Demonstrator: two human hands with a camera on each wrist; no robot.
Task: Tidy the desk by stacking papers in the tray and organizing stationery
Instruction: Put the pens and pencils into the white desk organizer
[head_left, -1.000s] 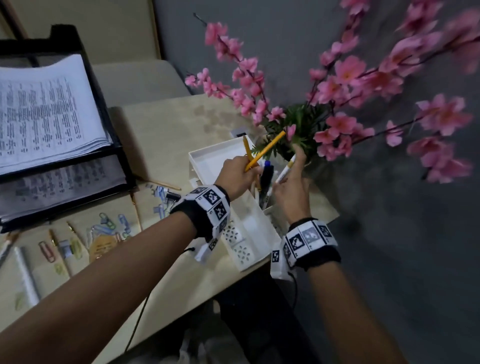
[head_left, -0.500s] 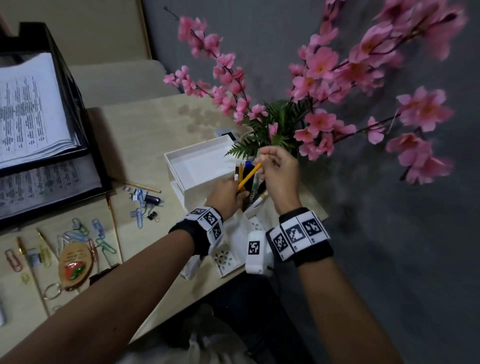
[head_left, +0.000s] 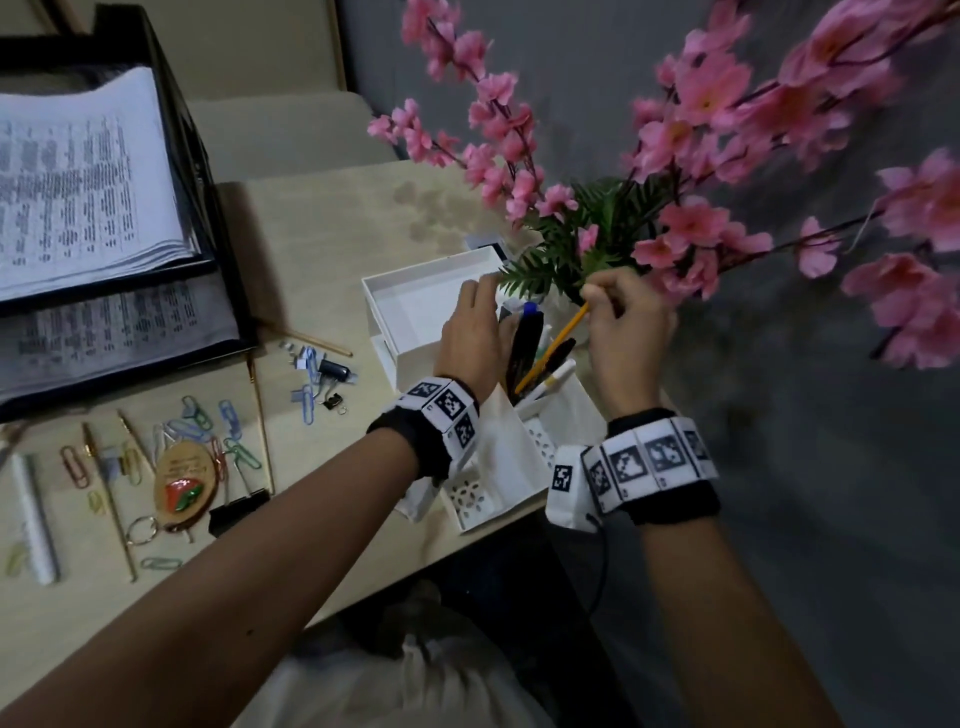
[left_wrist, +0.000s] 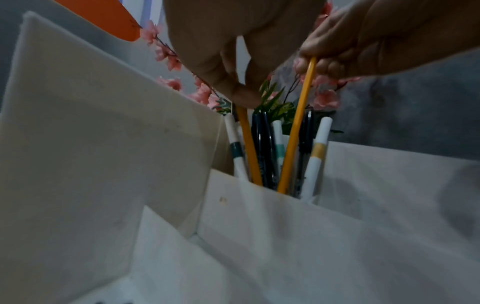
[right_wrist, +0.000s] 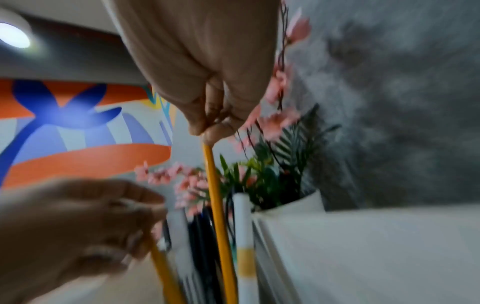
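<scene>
Head view shows our right hand (head_left: 631, 332) pinching a yellow pencil (head_left: 555, 347) standing in the white organizer (head_left: 524, 452) at the counter (head_left: 322, 249) edge. Our left hand (head_left: 470, 332), fingers relaxed, touches a second pencil (left_wrist: 249, 148) there. Flowers (head_left: 691, 228) crowd just behind the organizer.

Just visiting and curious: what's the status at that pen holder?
Right hand pinches yellow pencil, tip in white pen holder. Left hand touches second yellow pencil. Pink blossoms crowd overhead.
</scene>
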